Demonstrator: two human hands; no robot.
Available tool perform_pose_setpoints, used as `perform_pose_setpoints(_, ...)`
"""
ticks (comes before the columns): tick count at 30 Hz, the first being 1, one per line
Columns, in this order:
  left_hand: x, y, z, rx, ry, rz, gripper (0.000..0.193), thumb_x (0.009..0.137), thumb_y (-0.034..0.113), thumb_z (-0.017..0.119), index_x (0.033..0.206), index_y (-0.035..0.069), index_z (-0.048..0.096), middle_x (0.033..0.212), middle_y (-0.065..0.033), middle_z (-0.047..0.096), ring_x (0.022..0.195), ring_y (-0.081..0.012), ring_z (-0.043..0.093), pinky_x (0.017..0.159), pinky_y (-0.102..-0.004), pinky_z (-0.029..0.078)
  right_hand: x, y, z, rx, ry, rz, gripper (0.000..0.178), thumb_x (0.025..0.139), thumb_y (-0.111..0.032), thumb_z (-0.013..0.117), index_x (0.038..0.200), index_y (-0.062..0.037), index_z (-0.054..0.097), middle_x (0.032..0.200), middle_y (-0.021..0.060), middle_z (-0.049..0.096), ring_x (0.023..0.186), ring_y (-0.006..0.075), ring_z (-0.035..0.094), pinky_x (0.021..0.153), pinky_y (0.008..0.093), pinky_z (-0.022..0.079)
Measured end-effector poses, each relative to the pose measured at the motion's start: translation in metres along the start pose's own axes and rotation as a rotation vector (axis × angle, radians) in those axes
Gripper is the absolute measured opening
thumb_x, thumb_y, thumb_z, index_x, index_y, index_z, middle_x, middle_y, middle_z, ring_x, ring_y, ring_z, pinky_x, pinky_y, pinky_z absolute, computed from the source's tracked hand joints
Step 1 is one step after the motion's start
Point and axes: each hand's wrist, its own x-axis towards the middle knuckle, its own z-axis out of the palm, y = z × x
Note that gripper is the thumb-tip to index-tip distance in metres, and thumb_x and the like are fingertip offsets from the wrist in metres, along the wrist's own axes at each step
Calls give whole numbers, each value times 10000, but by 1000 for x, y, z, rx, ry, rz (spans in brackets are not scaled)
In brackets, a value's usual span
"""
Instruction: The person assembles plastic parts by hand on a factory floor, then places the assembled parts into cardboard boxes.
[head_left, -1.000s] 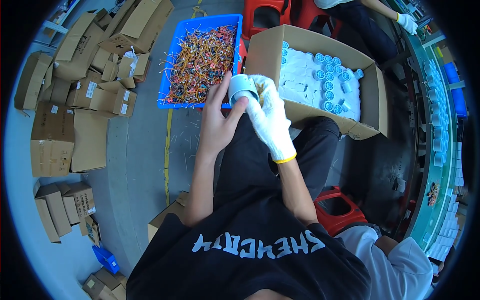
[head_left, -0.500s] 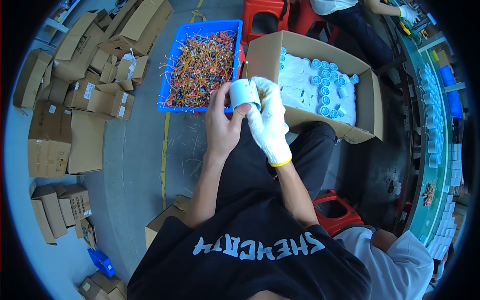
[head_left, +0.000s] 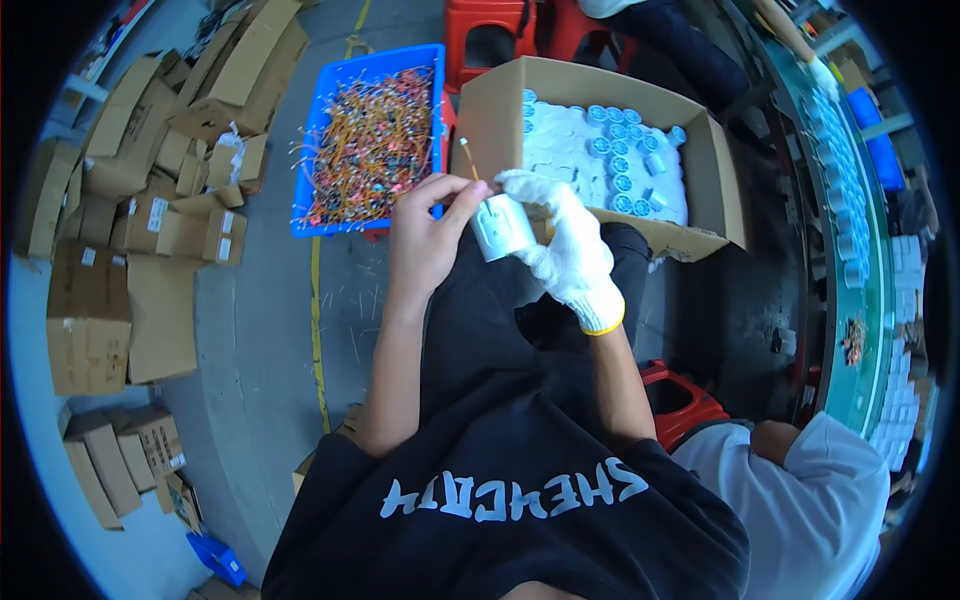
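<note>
A white cylindrical plastic housing (head_left: 503, 228) with small slots in its side is held tilted over my lap. My right hand (head_left: 572, 245), in a white knitted glove with a yellow cuff, grips it from the right. At its upper rim, the thumb and finger of my bare left hand (head_left: 432, 225) are pinched on a thin orange-yellow wire (head_left: 470, 160). The wire sticks up past the fingertips and ends in a small white connector. Its lower end is hidden by my fingers and the housing.
Ahead to the left, a blue bin (head_left: 437, 130) holds many wired parts. A cardboard box (head_left: 722, 180) with white housings is ahead right. Red stools (head_left: 680, 405), a green workbench (head_left: 860, 330) with rows of housings, and two co-workers are around. Cartons (head_left: 90, 320) are stacked at left.
The housing has turned and tipped, so its slotted side shows. My left hand has shifted from its side to the wire at the rim; my right hand has moved slightly right and nearer.
</note>
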Motion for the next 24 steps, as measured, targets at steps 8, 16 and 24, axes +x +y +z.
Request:
perform_pose_setpoints(8, -7, -28, 49, -127, -144, 77, 215, 899, 13, 636, 1098, -23, 562, 1088, -107, 596, 1032, -183, 595, 926, -324, 491, -33, 23, -32, -218, 31, 351, 480, 752, -203, 743, 1159, -35, 553, 1039, 189, 617, 928, 377, 635, 810, 414, 518)
perform_pose_setpoints(16, 2, -82, 123, -132, -185, -72, 335, 877, -1, 667, 1159, -12, 487, 1153, -124, 555, 1148, -229, 539, 992, -361, 467, -76, 46, -46, -67, 360, 385, 524, 757, -202, 748, 1213, -73, 525, 1085, 165, 607, 934, 384, 636, 825, 407, 527)
perform_pose_setpoints(24, 3, -25, 187, -340, -145, 106, 332, 935, 65, 608, 1216, -15, 449, 1142, -123, 550, 1066, -200, 554, 911, -331, 500, -34, 89, -170, -545, 873, 381, 470, 729, -208, 779, 1125, -99, 551, 975, 113, 650, 863, 292, 681, 757, 395, 546)
